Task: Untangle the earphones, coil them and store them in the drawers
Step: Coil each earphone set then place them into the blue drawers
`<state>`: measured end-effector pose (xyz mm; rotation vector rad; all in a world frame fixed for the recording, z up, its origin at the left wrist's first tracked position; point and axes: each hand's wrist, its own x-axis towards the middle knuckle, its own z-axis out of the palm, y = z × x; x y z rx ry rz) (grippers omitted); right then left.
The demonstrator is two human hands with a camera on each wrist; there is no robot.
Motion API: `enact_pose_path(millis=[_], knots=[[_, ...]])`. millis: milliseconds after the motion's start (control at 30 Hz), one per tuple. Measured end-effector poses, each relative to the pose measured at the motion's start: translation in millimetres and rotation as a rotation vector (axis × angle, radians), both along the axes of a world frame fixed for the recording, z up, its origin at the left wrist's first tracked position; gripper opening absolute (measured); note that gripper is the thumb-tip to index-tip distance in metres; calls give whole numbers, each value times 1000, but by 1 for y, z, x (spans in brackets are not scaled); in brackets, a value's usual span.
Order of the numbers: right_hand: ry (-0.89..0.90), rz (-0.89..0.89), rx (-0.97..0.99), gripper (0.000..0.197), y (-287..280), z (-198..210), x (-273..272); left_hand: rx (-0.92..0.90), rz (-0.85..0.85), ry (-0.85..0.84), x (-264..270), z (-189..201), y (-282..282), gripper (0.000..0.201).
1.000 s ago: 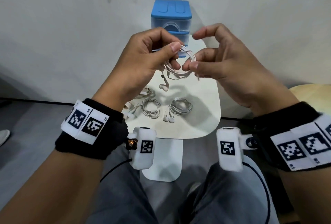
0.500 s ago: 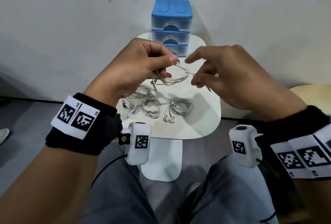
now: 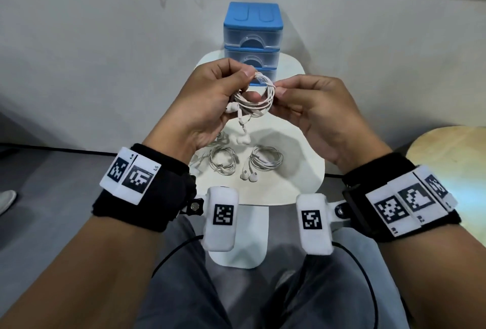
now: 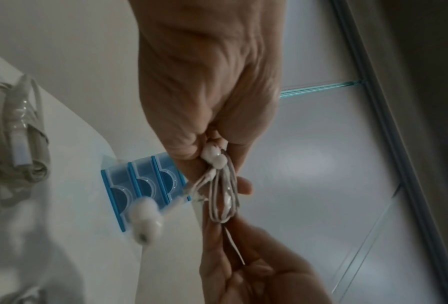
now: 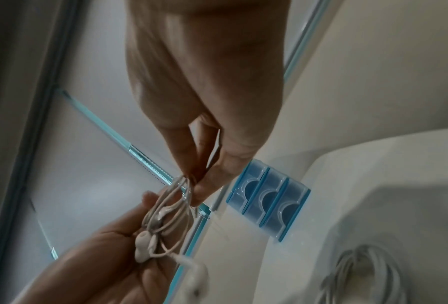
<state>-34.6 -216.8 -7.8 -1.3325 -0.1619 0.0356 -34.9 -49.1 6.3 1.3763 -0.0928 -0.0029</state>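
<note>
Here the left hand [image 3: 207, 102] holds a white coil [image 3: 259, 103] of earphone cord above the table [image 3: 297, 170], its fingers [image 3: 243, 76] curled and clamped on the loops. The right hand [image 3: 318, 113] meets it from the other side, thumb and forefinger pinched together on the coil's rim. One earbud [image 3: 231, 109] sits against the left palm; another [image 4: 146, 222] dangles below the fingers, blurred. Beyond the fingers stand the blue drawers [image 3: 253, 39], three stacked, all closed. Beneath the hands, on the table, lie two coiled sets [image 3: 265, 159] side by side, with more cord [image 3: 221, 136] partly hidden under the left hand.
</note>
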Motion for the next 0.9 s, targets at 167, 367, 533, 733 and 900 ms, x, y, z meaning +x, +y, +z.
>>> enact_pose_path(millis=[167, 367, 533, 733, 900], knots=[[-26, 29, 105, 30, 4, 5, -5, -7, -12, -67, 3, 0, -1, 13], [38, 20, 194, 37, 3, 9, -4, 34, -31, -128, 4, 6, -2, 7], [33, 142, 246, 30, -4, 15, -6, 47, -194, -120, 4, 13, 4, 23], [-59, 245, 126, 31, -15, 22, -5, 214, -193, -165, 3, 32, 7, 20], [-102, 306, 48, 35, -18, 37, -5, 136, -250, -128, 3, 46, 5, 16]])
